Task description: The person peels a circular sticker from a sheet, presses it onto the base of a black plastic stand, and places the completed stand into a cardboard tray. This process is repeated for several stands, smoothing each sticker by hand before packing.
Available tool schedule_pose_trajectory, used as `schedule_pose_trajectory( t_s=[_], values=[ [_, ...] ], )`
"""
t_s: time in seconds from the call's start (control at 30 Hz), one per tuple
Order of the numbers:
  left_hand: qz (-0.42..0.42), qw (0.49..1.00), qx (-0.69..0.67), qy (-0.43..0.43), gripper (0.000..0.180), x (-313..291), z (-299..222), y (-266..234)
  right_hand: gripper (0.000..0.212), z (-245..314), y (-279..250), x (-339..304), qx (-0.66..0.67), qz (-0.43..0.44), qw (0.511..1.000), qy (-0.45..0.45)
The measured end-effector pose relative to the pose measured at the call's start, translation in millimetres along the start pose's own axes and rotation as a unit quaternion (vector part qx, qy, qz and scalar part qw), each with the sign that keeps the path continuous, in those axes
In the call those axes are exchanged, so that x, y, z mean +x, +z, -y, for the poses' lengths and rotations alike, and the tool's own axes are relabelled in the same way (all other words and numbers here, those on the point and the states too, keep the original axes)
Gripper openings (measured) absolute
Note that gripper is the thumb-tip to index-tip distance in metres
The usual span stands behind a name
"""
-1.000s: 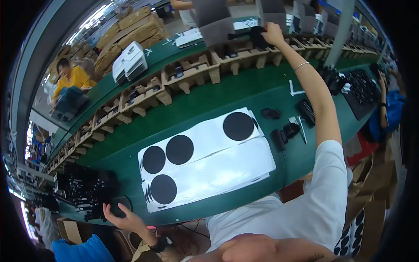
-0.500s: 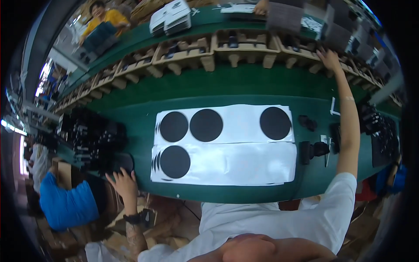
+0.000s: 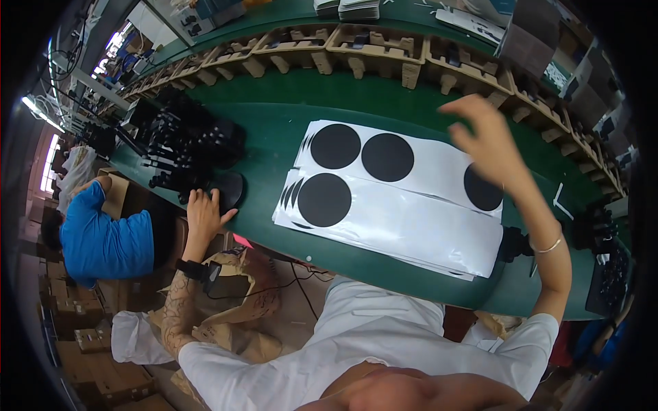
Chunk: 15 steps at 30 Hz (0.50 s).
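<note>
My left hand (image 3: 203, 215) rests at the table's near left edge, fingers apart, with its fingertips against a flat black rounded base (image 3: 229, 189). Beside that base stands a crowded pile of black plastic parts (image 3: 195, 140). Raised over the far right of the white sheets (image 3: 411, 212), my right hand (image 3: 485, 140) has its index finger and thumb apart and no object visible in it. Black discs lie on the sheets: two at the upper left (image 3: 335, 146) (image 3: 388, 157), one lower left (image 3: 324, 199), and one at the right (image 3: 484, 188), partly hidden behind my right hand.
A row of cardboard pulp trays (image 3: 373, 48) holding dark parts curves along the far side. Black parts (image 3: 514, 244) lie right of the sheets, partly behind my forearm. A person in a blue shirt (image 3: 110, 240) sits at the left. Cardboard boxes (image 3: 103, 370) stand on the floor.
My right hand has left the far right tray and come back toward the sheets. My left hand has moved forward onto the black base. The whole view has turned and shifted.
</note>
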<state>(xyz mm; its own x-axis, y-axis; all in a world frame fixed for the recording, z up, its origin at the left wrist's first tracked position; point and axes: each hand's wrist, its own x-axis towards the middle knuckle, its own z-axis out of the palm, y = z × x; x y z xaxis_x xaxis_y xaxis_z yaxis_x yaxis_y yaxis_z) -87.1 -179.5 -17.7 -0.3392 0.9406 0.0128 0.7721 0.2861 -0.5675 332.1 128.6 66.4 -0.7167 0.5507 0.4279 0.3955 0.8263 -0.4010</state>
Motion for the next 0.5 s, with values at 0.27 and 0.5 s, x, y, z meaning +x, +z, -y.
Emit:
schedule_pose_trajectory(
  t_s=[0.27, 0.5],
  values=[
    [-0.081, 0.995, -0.044, 0.026, 0.077, 26, -39, -84, 0.038, 118, 155, -3, 0.092, 0.148, 0.979, -0.107],
    [-0.072, 0.969, -0.026, 0.233, 0.074, 42, -57, -101, 0.04, 138, 182, -6, 0.043, 0.064, 0.991, -0.109]
  ],
)
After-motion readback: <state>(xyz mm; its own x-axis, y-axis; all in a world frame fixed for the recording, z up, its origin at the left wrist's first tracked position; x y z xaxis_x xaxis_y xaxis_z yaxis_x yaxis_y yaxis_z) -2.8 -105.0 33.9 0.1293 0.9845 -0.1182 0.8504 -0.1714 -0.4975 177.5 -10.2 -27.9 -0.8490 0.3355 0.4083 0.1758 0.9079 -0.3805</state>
